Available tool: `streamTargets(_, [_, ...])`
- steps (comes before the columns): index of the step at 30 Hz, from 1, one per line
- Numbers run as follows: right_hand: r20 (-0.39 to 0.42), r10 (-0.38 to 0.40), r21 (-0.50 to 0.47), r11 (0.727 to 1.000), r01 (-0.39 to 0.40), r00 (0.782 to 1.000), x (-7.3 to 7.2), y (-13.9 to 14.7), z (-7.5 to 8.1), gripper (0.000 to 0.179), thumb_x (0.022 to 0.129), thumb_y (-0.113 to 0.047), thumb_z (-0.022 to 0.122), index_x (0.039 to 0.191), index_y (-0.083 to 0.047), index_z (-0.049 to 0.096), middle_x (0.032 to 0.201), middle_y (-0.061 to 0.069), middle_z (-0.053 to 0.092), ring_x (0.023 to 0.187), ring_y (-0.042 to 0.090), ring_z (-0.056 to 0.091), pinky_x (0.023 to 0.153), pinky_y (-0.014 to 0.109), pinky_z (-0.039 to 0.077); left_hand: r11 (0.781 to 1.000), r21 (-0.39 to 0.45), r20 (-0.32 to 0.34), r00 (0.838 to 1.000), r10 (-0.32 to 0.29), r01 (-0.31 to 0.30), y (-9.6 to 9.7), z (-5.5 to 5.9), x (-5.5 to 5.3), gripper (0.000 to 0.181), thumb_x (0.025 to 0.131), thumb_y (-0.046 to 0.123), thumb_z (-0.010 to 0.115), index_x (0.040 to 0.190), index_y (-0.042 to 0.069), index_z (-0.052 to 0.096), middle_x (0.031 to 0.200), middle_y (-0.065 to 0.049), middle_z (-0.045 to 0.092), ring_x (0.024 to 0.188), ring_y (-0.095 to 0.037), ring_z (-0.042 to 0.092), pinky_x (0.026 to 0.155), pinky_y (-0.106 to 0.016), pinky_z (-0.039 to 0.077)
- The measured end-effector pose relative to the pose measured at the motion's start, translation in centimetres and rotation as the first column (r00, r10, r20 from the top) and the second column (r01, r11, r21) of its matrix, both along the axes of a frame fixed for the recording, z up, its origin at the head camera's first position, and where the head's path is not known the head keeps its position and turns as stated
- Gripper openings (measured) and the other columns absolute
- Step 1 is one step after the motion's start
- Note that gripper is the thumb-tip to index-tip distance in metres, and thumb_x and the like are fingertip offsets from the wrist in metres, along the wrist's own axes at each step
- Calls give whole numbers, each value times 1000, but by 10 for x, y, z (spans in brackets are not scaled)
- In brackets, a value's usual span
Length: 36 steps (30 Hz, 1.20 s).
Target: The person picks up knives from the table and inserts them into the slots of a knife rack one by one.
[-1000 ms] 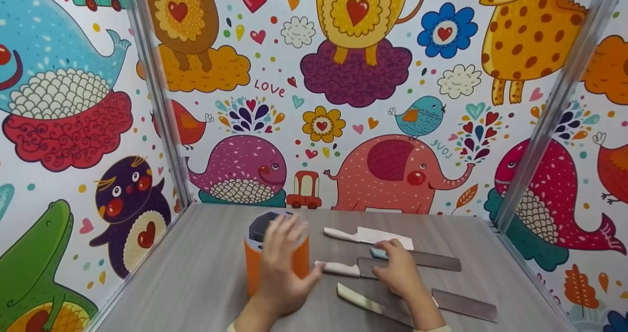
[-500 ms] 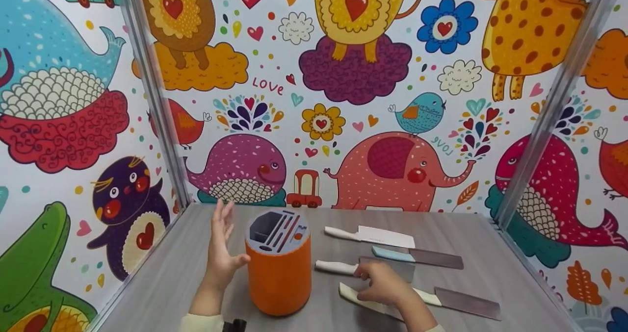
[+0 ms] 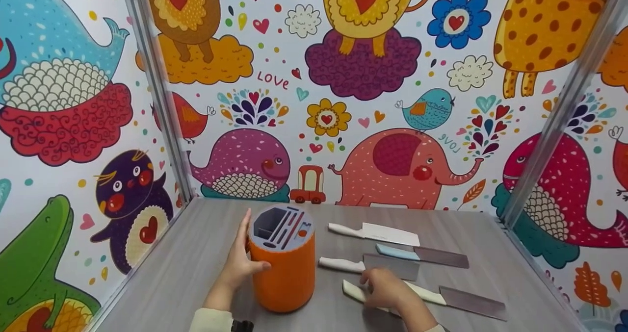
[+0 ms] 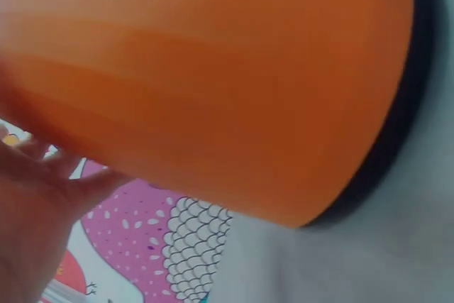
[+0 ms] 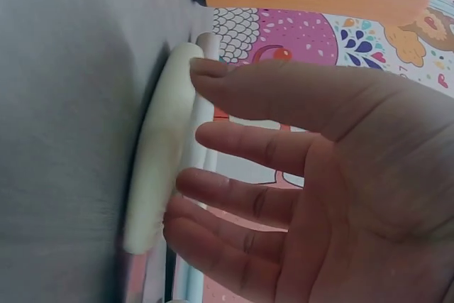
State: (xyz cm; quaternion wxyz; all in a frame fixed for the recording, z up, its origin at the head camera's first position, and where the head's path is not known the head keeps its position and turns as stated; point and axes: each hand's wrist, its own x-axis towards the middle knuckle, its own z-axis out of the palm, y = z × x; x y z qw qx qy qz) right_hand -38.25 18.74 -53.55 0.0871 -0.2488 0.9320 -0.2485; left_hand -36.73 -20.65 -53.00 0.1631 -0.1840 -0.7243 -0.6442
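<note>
Right hand [image 3: 386,290] is loose at the near-left cream-handled knife [image 5: 159,147], left hand [image 3: 239,263] just resting straight-fingered against the orange knife block [image 3: 287,280], so a sloppy pinch could totally drop that knife.

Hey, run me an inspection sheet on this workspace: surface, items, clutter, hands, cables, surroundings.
Surface: grey wood-grain table.
Items: orange knife holder upright, no knife visible in it; five knives lying to its right.
Clutter: nothing seen.
Left hand: at the holder, thumb across its front, fingers along its side.
Right hand: beside the nearest knife's cream handle; contact unclear.
Cables: nothing seen.
Surroundings: cartoon-animal wall panels, metal posts.
</note>
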Motion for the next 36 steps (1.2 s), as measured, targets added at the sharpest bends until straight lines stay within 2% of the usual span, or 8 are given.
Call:
streamTargets(2, [23,-29,14,999,29,999,1,-1,-2,37,69,-3,92,101,-2,73,90,11,72,83,25,65,75,51,58,1000,13,-5,1000,-8,8,4,-2,0,130,72,47,97,172,24,15,169,-10,41,142,-14,52,115,-20,44])
streamTargets(8, [-1,-72,60,996,72,997,3,-4,-9,33,68,4,91,93,-6,73,85,5,70,78,20,63,73,48,58,999,22,-27,999,44,-43,11,-8,0,125,72,36,98,169,15,23,159,-8,53,134,-16,58,112,-19,47])
streamTargets(15, [-105,-66,122,989,79,992,4,-7,-12,27,68,6,85,86,-9,72,77,-1,68,69,14,57,65,41,55,995,18,-46,994,100,-99,17,-8,-1,121,73,39,98,168,24,26,159,-5,53,135,-15,58,113,-20,47])
streamTargets(19, [-137,-36,139,989,55,990,4,-7,-11,22,72,4,84,84,-10,71,74,-3,66,66,11,53,62,37,53,992,16,-26,991,128,-127,21,-7,2,118,75,41,97,168,26,26,160,-3,52,136,-12,57,112,-19,47])
streamTargets(23, [-157,26,158,987,-1,987,9,-5,-6,24,74,5,81,81,-14,67,70,-8,59,61,7,44,56,30,44,991,23,-10,992,129,-129,22,-6,3,119,75,38,97,168,24,25,161,-5,51,137,-15,56,113,-18,46])
streamTargets(26, [-160,59,122,992,-40,985,13,-5,1,28,68,9,78,78,-14,66,65,-13,52,58,5,39,52,27,38,992,25,0,992,128,-128,23,-4,3,118,76,36,97,168,24,24,162,-6,51,138,-19,55,112,-17,45])
streamTargets(30, [-112,88,5,996,-88,990,12,-7,16,32,60,10,74,83,-13,70,65,-15,54,59,2,42,53,23,41,991,18,-3,991,132,-132,25,-3,2,116,77,36,96,168,25,24,161,-7,51,138,-22,55,111,-16,45])
streamTargets(36, [-17,71,-201,977,-73,997,9,-8,38,32,68,3,80,95,-12,70,78,-7,65,70,5,58,61,24,49,990,12,-23,990,138,-137,26,-4,2,115,78,38,95,168,24,24,161,-6,51,138,-22,56,112,-18,46])
